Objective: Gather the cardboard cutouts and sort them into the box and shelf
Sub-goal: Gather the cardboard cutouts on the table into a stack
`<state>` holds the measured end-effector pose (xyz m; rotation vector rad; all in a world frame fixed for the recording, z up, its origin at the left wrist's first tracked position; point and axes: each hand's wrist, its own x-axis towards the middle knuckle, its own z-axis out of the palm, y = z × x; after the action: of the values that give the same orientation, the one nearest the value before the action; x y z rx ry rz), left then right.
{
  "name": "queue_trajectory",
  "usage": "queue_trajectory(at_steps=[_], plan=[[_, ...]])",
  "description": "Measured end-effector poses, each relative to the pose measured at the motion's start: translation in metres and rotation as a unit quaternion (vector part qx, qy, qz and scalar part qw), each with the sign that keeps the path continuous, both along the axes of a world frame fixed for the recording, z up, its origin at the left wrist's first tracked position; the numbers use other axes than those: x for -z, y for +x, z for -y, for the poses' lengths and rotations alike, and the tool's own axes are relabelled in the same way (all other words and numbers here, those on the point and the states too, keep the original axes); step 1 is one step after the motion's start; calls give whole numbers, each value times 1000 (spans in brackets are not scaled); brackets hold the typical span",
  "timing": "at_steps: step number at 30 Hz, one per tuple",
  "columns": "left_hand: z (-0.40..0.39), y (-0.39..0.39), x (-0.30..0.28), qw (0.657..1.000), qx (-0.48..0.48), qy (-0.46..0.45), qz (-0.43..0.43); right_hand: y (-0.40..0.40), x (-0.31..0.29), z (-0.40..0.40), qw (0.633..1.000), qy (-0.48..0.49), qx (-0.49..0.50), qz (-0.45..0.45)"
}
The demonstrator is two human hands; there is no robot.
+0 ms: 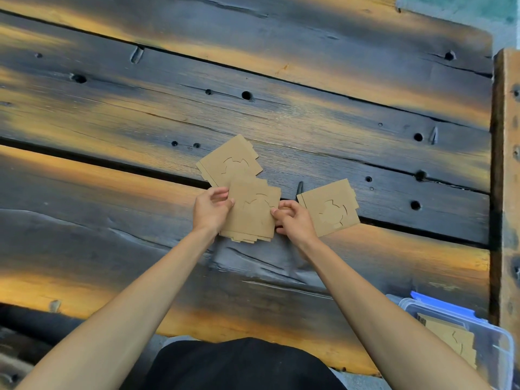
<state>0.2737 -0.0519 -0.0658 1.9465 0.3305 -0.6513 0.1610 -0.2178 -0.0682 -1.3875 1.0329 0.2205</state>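
A stack of brown cardboard cutouts [251, 213] is held over the dark wooden table [140, 114]. My left hand [211, 209] grips its left edge and my right hand [294, 219] pinches its right edge. Just behind it, a second pile of cutouts [229, 161] lies on the planks. To the right of my right hand a single cutout [327, 206] rests flat. Each piece has a round notched cut in its middle. At the lower right stands a clear plastic box [495, 333] with more cutouts [450, 342] inside.
A wooden post [506, 164] runs along the table's right edge. The planks have gaps, holes and rough grooves. A blue lid edge [441, 302] shows at the box's far side. My dark clothing fills the bottom centre.
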Motion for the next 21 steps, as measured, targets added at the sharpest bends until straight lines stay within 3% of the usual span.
queue_trajectory(at_steps=[8,15,18,21], plan=[[3,57,-8,988,106,95,59,33,1,-14,999,1,38,-14],[18,100,-9,962,218,120,114,72,12,-33,989,-3,131,-66],[21,111,-5,941,244,164,168,88,12,-39,986,-11,145,-78],[22,119,1,933,263,178,170,100,15,-43,984,-19,154,-90]])
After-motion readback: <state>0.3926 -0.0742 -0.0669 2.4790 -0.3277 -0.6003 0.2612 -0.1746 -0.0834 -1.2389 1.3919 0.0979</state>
